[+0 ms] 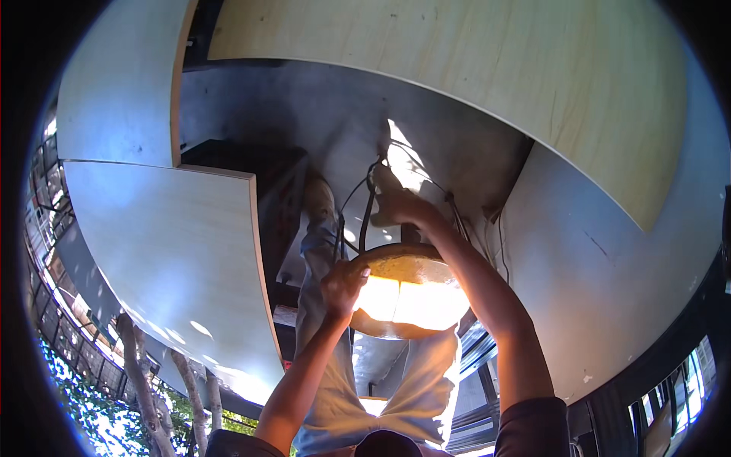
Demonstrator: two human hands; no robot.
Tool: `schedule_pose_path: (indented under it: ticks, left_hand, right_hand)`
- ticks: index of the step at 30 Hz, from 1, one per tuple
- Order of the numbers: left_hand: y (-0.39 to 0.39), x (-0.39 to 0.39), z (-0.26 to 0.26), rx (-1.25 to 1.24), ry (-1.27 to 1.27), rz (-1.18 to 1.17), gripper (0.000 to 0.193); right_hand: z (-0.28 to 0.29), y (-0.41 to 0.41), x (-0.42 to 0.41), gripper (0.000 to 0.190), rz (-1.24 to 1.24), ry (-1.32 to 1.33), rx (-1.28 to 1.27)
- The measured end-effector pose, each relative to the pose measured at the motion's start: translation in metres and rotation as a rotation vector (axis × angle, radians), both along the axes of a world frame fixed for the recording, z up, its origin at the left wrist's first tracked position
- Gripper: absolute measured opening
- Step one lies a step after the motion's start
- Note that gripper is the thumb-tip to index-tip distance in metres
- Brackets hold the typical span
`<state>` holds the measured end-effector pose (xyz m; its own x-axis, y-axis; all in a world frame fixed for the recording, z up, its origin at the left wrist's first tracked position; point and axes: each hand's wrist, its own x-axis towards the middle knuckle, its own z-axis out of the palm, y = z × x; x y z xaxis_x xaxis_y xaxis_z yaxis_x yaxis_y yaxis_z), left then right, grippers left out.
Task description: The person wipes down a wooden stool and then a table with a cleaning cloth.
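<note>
A round, dark-rimmed stool seat point(409, 263), brightly sunlit on its lower part, stands between my legs. My left hand point(341, 287) rests on the left edge of this seat, its thumb on top. Beyond the seat, my right hand point(394, 203) reaches down near a dark cable loop point(368, 211); the fingers are partly hidden, so I cannot tell whether they hold anything. More dark cables point(456, 216) hang or lie to the right of that hand. My trouser legs point(422, 388) show below and left of the seat.
A pale wood-patterned desktop point(457, 51) curves across the top. Another pale panel point(177, 245) stands at the left, with a dark box-shaped object point(245, 160) behind its corner. A grey-white panel point(594, 274) is at the right. Tree trunks point(140, 377) and a fence show at lower left.
</note>
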<state>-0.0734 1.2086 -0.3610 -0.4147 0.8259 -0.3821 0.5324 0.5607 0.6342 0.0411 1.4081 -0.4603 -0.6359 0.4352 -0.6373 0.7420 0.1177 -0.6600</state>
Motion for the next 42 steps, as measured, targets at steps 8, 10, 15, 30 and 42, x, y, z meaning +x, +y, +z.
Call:
schedule_pose_path:
  ticks: [8, 10, 15, 30, 42]
  left_hand:
    - [0.018, 0.02, 0.0, -0.048, -0.052, 0.075, 0.034]
    - [0.007, -0.01, 0.019, -0.181, -0.063, 0.153, 0.037]
    - [-0.01, -0.012, 0.001, -0.039, -0.086, 0.106, 0.035]
    - [-0.136, 0.018, -0.04, 0.001, -0.529, 1.007, 0.07]
    - [0.036, -0.019, 0.021, -0.307, -0.304, 0.454, 0.078]
  right_hand:
    - [-0.081, 0.047, 0.01, 0.032, 0.212, -0.212, -0.293]
    - [0.0, 0.034, -0.006, 0.037, -0.043, -0.057, -0.486]
    - [0.115, 0.04, 0.036, 0.057, 0.043, -0.184, -0.482]
    - [0.077, -0.055, 0.106, 0.042, -0.541, -0.242, 0.326]
    - [0.06, -0.069, 0.168, 0.04, -0.605, -0.421, 0.081]
